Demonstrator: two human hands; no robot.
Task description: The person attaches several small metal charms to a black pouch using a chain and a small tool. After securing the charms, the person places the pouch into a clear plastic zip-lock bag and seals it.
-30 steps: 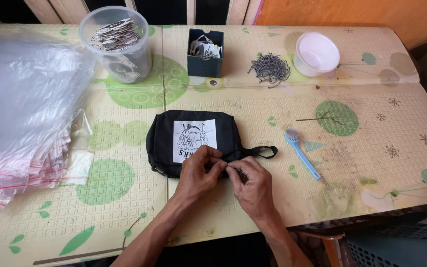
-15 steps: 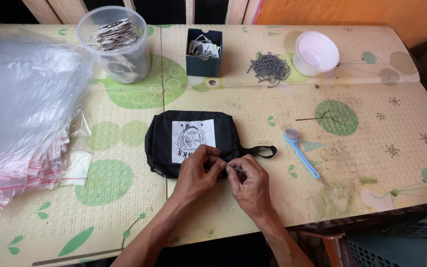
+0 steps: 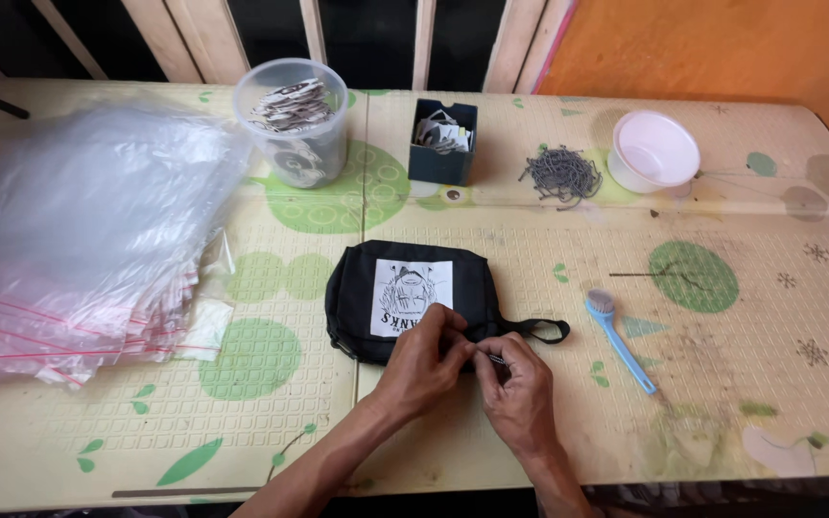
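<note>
A person's two bare hands work at the near edge of a small black pouch (image 3: 405,299) lying flat on a patterned table (image 3: 271,403), directly in front of them. The left hand (image 3: 424,360) has its fingers pressed together on the pouch's lower edge. The right hand (image 3: 520,388) pinches a tiny metal piece (image 3: 496,359), probably a bit of ball chain, close to the pouch's side loop (image 3: 541,330).

The piece looks very small, so it could easily slip from the pinch and drop onto the busy table pattern or off the near edge. The pouch may also slide, since only fingertips steady it.

Around them: a heap of clear zip bags (image 3: 79,240) at far left, a clear tub of round tags (image 3: 292,120), a dark blue box of cards (image 3: 442,141), a loose pile of ball chains (image 3: 560,176), a white bowl (image 3: 653,151) and a blue brush (image 3: 619,339) just right of the hands. Nothing lies between the hands and the pouch.
</note>
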